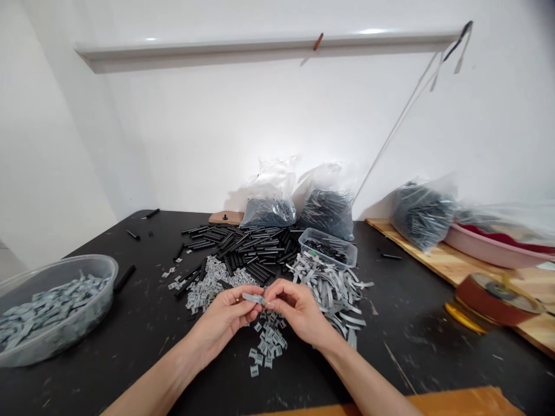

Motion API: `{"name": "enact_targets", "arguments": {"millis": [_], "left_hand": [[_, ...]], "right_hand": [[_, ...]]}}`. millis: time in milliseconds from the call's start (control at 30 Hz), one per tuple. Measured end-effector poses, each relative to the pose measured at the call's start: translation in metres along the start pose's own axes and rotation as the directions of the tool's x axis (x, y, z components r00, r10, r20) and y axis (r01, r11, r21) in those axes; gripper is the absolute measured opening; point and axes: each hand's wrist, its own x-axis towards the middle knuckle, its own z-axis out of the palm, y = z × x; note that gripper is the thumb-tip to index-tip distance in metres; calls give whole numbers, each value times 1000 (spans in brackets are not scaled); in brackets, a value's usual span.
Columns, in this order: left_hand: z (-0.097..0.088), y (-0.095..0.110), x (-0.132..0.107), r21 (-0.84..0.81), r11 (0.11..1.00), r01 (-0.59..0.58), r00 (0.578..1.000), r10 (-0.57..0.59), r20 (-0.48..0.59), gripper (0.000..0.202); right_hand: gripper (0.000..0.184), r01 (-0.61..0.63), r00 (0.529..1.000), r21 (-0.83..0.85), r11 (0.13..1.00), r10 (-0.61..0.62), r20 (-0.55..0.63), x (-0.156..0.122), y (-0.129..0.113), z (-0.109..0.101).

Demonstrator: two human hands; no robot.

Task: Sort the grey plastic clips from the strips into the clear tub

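Both hands meet over the middle of the black table (130, 341). My left hand (225, 320) and my right hand (297, 309) pinch the two ends of a small grey plastic strip (254, 298) between thumbs and fingers. Under the hands lie small grey clips (266, 346). More small grey pieces (206, 286) lie to the left of the hands. Long grey strips (333, 289) are heaped to the right, and a pile of black rods (247, 245) lies behind.
A clear tub of grey assembled pieces (47, 309) stands at the left edge. A small clear tray (329, 247) and two plastic bags of dark parts (299, 205) sit at the back. To the right, a wooden board (451, 260) carries another bag, a pink basin (494, 245) and a tape roll (494, 297).
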Motion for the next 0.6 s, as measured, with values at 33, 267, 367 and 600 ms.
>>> {"name": "enact_targets", "arguments": {"millis": [33,267,367,600], "left_hand": [[1,-1,0,-9,1000,-5,1000,5,-4,22],[4,-4,-2,9,1000,18,998,-19,66,14],[7,-3,-3,26,1000,-9,997,6,80,11],[7,1,-4,197,980,-22,999,13,47,20]], "right_hand": [[7,11,1000,5,1000,-11,-6,0,0,0],[6,56,998,-52,997,-57,-19,3,-5,2],[3,15,999,-54,998,-16,-28,2,-2,0],[17,-131,991,190,973,121,64,1,2,-3]]}}
